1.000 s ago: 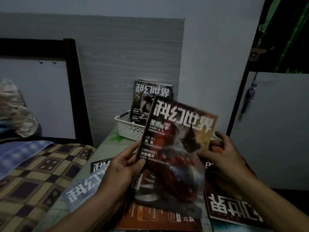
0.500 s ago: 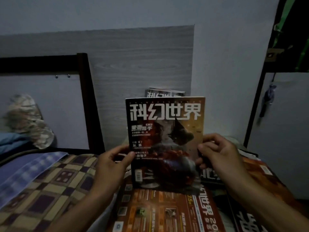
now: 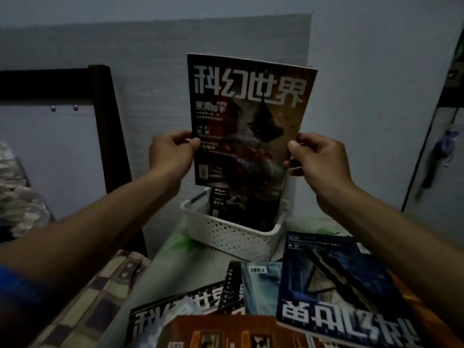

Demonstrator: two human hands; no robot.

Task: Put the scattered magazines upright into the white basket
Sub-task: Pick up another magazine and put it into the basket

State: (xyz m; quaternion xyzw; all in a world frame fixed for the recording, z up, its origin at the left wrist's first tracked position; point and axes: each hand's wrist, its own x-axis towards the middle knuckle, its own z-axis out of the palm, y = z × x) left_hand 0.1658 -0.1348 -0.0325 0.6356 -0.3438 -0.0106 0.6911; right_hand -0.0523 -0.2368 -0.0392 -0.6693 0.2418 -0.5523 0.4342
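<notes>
Am holding magazine (image 3: 247,116) upright, left hand (image 3: 170,153) and right hand (image 3: 319,159) pinching side edges; basket (image 3: 233,234) sitting directly below hands, long axis vertical.

Dim, underexposed, bluish cast — no visible light source, shadows soft and diffuse. Wide-angle bowing at the edges; forearms stretched. Near magazines (image 3: 346,292) at the bottom soft, slight smear — white basket (image 3: 233,237) brightest, no glare. Detail noisy and muddy.

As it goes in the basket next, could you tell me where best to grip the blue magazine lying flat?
Probably by the two long side edges of the blue magazine, a hand coming from each side: it lies flat on top of the pile, so those edges look free.
</notes>
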